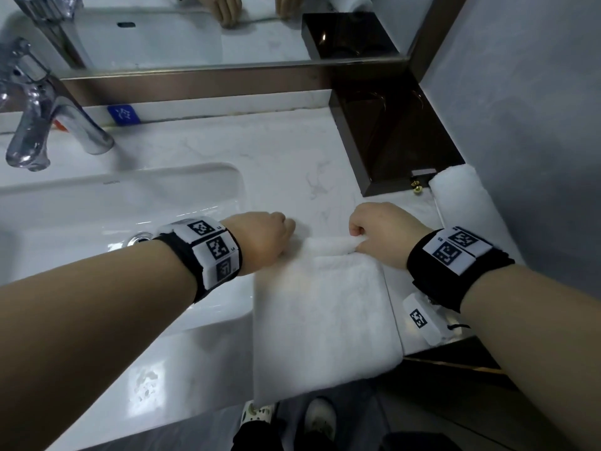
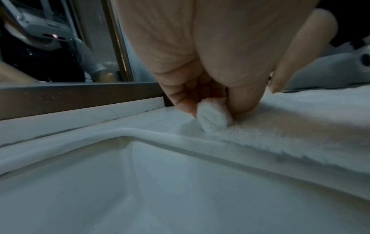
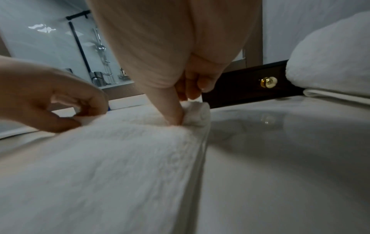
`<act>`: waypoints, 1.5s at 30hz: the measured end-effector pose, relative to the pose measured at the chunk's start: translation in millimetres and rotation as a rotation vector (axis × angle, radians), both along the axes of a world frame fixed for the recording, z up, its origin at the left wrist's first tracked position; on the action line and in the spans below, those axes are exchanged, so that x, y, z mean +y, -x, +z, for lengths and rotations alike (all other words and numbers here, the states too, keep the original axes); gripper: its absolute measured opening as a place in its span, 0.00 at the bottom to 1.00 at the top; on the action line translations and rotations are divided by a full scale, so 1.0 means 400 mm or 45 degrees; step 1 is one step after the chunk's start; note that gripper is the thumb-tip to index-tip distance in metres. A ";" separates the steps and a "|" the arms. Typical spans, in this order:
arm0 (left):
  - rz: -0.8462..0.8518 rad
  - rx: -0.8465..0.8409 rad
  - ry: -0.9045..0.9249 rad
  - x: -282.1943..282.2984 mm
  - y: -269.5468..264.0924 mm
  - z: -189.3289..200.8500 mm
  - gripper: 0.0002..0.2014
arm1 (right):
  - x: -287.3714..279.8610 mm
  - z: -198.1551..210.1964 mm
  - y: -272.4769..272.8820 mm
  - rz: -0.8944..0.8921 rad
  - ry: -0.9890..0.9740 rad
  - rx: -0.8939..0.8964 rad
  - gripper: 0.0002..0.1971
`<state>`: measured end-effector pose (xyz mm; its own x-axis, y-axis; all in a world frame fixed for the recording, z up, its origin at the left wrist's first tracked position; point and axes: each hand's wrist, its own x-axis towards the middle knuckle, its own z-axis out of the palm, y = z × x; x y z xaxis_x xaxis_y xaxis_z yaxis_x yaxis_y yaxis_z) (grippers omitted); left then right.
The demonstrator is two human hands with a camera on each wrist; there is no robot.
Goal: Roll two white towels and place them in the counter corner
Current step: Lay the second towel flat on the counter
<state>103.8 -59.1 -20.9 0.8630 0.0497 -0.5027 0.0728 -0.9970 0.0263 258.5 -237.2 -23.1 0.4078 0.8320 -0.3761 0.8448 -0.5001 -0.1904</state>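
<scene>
A white towel (image 1: 322, 314) lies flat on the marble counter (image 1: 276, 164), its near end hanging over the front edge. Its far end is curled into a small tight roll (image 1: 328, 245). My left hand (image 1: 270, 239) pinches the roll's left end (image 2: 212, 117) between thumb and curled fingers. My right hand (image 1: 377, 232) pinches the roll's right end (image 3: 196, 115) the same way. A second white towel (image 1: 461, 203), rolled, lies at the right against the wall, beside the dark box; in the right wrist view this rolled towel (image 3: 330, 63) fills the upper right.
A white sink (image 1: 97, 203) lies left of the towel, with a chrome tap (image 1: 42, 125) behind it. A dark wooden box (image 1: 390, 138) with a brass knob (image 1: 417, 187) fills the back right corner. A mirror (image 1: 195, 27) runs along the back. Shoes (image 1: 318, 418) show below.
</scene>
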 end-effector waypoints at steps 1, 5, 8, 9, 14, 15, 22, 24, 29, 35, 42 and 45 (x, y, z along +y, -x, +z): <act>0.007 -0.066 0.013 0.009 -0.009 0.000 0.08 | 0.002 -0.001 -0.006 -0.032 -0.033 -0.020 0.06; -0.014 -0.288 0.006 0.032 -0.043 -0.003 0.05 | 0.015 -0.004 -0.023 -0.077 -0.119 -0.119 0.05; -0.004 -0.356 -0.021 0.033 -0.050 -0.007 0.01 | 0.014 -0.011 -0.024 -0.096 -0.202 -0.153 0.06; -0.003 -0.365 -0.021 0.031 -0.047 -0.010 0.02 | 0.010 -0.014 -0.022 -0.092 -0.224 -0.161 0.06; -0.041 -0.410 -0.014 0.013 -0.024 -0.022 0.07 | -0.015 -0.033 -0.006 -0.018 -0.295 -0.193 0.13; -0.052 -0.416 -0.019 0.012 -0.021 -0.022 0.09 | -0.019 -0.037 -0.005 -0.007 -0.305 -0.200 0.12; -0.059 -0.337 0.000 0.011 0.000 -0.020 0.07 | -0.045 -0.040 0.012 0.041 -0.370 -0.198 0.12; -0.018 -0.317 0.035 0.008 0.011 -0.023 0.09 | -0.059 -0.039 0.023 0.028 -0.354 -0.183 0.11; 0.151 -0.253 0.110 0.011 0.003 -0.011 0.10 | -0.089 -0.040 0.050 -0.011 -0.392 -0.165 0.06; 0.441 -0.158 0.215 0.022 -0.037 -0.008 0.18 | -0.077 -0.029 0.063 -0.162 -0.448 -0.089 0.06; 0.465 -0.128 0.275 0.019 -0.047 0.005 0.10 | -0.027 0.023 0.031 -0.318 -0.186 0.056 0.16; 0.420 -0.142 0.235 0.007 -0.045 0.004 0.07 | -0.001 0.049 0.014 -0.288 0.009 0.074 0.19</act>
